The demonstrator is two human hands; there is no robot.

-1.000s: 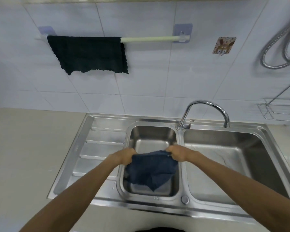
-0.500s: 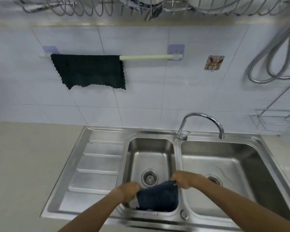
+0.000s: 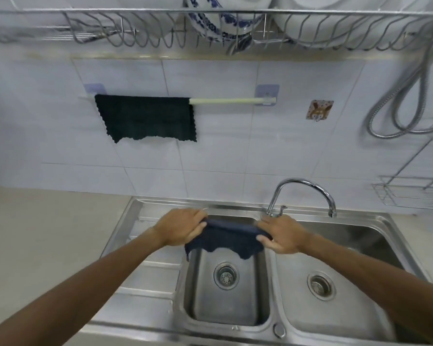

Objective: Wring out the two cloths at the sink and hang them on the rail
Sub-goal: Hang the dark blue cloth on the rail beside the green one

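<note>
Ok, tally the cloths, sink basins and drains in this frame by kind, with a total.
Cloths: 2, the black cloth hanging on the rail and the blue cloth held between the left hand and the right hand
Sink basins: 2, small basin and large basin
Drains: 2, and
Total: 6

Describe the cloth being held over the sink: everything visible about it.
The blue cloth is dark navy, soft and textured, with a scalloped lower edge. It is stretched flat between the left hand and the right hand, each gripping an upper corner. It hangs freely above the small left basin, touching nothing else.
</note>
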